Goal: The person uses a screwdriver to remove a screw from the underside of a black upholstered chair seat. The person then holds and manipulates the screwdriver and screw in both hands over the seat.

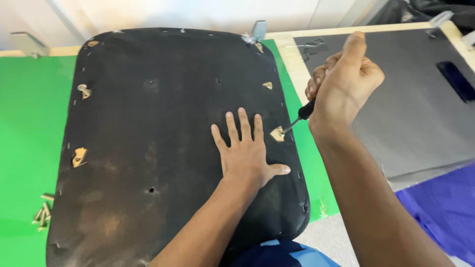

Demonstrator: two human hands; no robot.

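Head view: left hand (pixel 246 155) lies flat, fingers spread, on black seat panel (pixel 173 143) at frame centre. Right hand (pixel 342 84) fists a screwdriver (pixel 297 118), tip in the right-edge screw (pixel 280 132). Screw-turning step, apparently; next needs steady downward pressure.

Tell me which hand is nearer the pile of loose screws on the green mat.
Left. The left hand lies flat on the black panel, well right of the screws; the right hand is farther right, holding a screwdriver.

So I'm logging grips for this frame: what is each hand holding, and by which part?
The right hand grips a screwdriver by its black handle. The left hand holds nothing; it lies flat on the black seat panel.
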